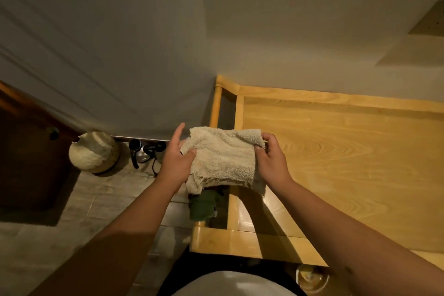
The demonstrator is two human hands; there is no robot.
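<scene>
A cream terry towel [223, 156] is held up in the air over the left end of a light wooden table [348, 163]. My left hand [176, 158] holds the towel's left edge, thumb on top of the cloth and index finger pointing up and away. My right hand [270, 155] pinches the towel's upper right corner, fingers curled round the cloth. The towel's frayed lower edge hangs loose between the hands. A green cloth [204, 206] hangs below the towel at the table's left side, partly hidden by it.
A pale round pot [93, 152] and a dark kettle with a cord [144, 152] stand on the tiled floor by the wall. A dark wooden cabinet [28, 156] is at far left. A glass container [312, 276] sits low under the table's front edge.
</scene>
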